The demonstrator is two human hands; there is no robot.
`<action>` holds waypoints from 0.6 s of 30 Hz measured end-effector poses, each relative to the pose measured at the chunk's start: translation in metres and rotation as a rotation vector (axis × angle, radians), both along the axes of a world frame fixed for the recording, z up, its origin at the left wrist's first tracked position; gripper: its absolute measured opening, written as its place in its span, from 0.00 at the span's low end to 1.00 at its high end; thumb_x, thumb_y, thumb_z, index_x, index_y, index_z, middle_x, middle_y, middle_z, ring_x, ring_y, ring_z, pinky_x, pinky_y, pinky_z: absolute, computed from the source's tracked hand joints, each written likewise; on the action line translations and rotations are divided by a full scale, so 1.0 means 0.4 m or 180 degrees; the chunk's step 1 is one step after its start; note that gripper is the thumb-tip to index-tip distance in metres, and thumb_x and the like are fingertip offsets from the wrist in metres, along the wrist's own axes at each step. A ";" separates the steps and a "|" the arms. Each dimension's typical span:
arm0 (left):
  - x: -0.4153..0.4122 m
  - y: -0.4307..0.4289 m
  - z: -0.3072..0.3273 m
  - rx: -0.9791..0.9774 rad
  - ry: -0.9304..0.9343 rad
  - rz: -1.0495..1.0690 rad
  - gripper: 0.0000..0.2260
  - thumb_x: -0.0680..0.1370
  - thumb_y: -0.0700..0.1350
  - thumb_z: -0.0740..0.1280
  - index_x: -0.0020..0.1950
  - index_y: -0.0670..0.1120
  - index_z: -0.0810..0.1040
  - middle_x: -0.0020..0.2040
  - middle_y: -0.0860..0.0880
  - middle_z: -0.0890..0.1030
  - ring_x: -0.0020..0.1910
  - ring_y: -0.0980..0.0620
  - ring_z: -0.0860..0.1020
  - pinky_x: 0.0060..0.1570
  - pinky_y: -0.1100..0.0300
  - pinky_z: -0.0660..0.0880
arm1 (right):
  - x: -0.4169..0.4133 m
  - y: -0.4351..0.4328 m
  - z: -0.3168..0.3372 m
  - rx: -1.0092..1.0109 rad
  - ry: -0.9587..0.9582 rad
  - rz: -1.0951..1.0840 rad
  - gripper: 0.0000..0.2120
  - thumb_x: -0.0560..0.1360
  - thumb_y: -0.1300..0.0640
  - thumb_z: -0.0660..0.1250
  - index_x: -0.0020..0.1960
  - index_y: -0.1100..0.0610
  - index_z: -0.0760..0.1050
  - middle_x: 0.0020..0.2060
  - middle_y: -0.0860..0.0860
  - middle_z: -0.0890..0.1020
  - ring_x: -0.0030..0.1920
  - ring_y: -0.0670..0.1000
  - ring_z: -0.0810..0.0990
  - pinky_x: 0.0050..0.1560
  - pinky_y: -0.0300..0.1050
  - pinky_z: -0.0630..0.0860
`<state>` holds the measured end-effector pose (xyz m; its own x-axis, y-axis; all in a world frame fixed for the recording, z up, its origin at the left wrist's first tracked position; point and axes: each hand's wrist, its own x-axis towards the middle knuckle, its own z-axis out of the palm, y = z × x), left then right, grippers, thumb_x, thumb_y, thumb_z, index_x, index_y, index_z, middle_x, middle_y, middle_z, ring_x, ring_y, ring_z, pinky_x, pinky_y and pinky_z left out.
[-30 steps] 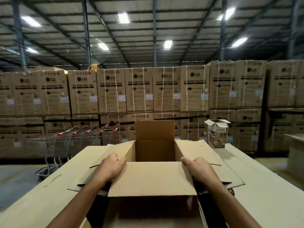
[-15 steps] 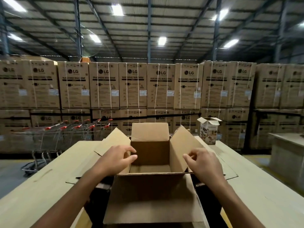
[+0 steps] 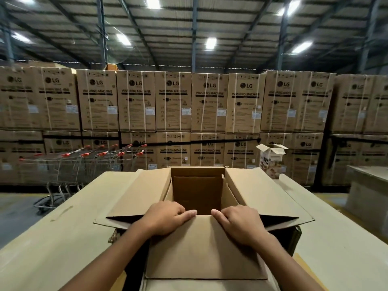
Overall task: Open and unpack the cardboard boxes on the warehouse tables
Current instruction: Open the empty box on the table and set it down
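A brown cardboard box stands open on the table in front of me, its side flaps spread left and right. The near flap folds toward me. My left hand and my right hand press on that flap's inner edge, thumbs almost touching, fingers curled over the edge. The part of the box's inside that I can see is bare brown cardboard; its bottom is hidden by my hands and the flap.
A small printed box with open flaps stands at the far right of the cardboard-covered table. Shopping trolleys are parked to the left. Stacked washing machine cartons wall off the back. Another table is at right.
Both hands have come together from the side flaps onto the near flap's inner edge. The side flaps, half raised before, now lie spread outward. The far flap has dropped out of sight.
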<state>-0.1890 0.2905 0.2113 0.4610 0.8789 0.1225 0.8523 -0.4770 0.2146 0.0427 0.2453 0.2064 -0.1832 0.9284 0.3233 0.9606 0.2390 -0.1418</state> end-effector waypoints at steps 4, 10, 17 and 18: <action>0.011 -0.008 -0.029 0.0468 -0.0062 0.0142 0.31 0.79 0.70 0.46 0.47 0.53 0.83 0.41 0.55 0.82 0.41 0.57 0.78 0.42 0.58 0.71 | -0.013 0.005 -0.018 0.0219 -0.0186 -0.0115 0.32 0.80 0.32 0.44 0.40 0.50 0.77 0.38 0.47 0.82 0.44 0.50 0.80 0.37 0.46 0.67; 0.011 -0.004 -0.043 0.0783 0.0027 0.0189 0.31 0.79 0.70 0.45 0.45 0.53 0.82 0.39 0.55 0.81 0.41 0.55 0.78 0.42 0.57 0.73 | -0.015 -0.003 -0.035 0.0389 -0.0251 -0.0259 0.31 0.80 0.32 0.45 0.38 0.52 0.76 0.37 0.48 0.81 0.43 0.51 0.80 0.33 0.47 0.62; 0.011 -0.005 -0.072 0.1182 -0.0080 0.0297 0.30 0.77 0.69 0.43 0.56 0.56 0.80 0.47 0.57 0.82 0.46 0.58 0.77 0.37 0.61 0.67 | -0.014 -0.015 -0.051 0.0456 -0.0215 -0.0242 0.27 0.82 0.36 0.46 0.52 0.48 0.80 0.47 0.46 0.83 0.48 0.49 0.78 0.44 0.48 0.65; 0.012 -0.005 -0.077 0.1234 -0.0074 0.0332 0.31 0.77 0.68 0.42 0.58 0.57 0.80 0.50 0.57 0.82 0.49 0.57 0.77 0.41 0.59 0.69 | -0.011 -0.017 -0.056 0.0431 -0.0182 -0.0240 0.26 0.82 0.36 0.46 0.55 0.47 0.80 0.51 0.44 0.83 0.52 0.48 0.77 0.48 0.48 0.67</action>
